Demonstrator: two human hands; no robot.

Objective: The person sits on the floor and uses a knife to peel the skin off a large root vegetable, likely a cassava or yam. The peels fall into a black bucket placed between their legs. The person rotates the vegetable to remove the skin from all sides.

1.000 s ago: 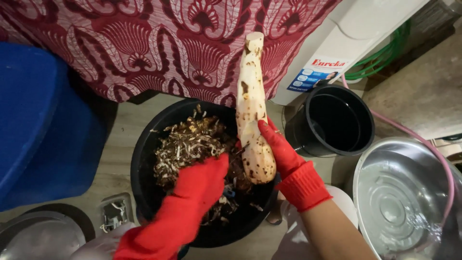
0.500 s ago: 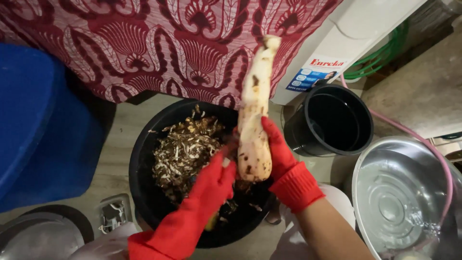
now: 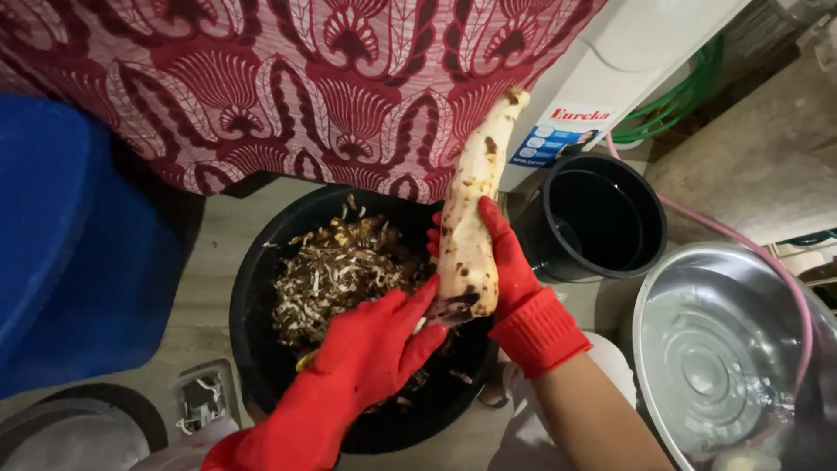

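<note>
Two red-gloved hands (image 3: 375, 349), one peeled root (image 3: 471, 227), two black buckets (image 3: 261, 349), one steel basin (image 3: 680, 296).

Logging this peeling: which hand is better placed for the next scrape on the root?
Left, probably: the left hand holds a blade at the root's lower end, while the right hand grips the root over the basin.

You hold a long, pale, partly peeled root (image 3: 471, 218) upright in your right hand (image 3: 510, 270), brown patches remaining, its lower end beside your left hand (image 3: 375, 349).
</note>
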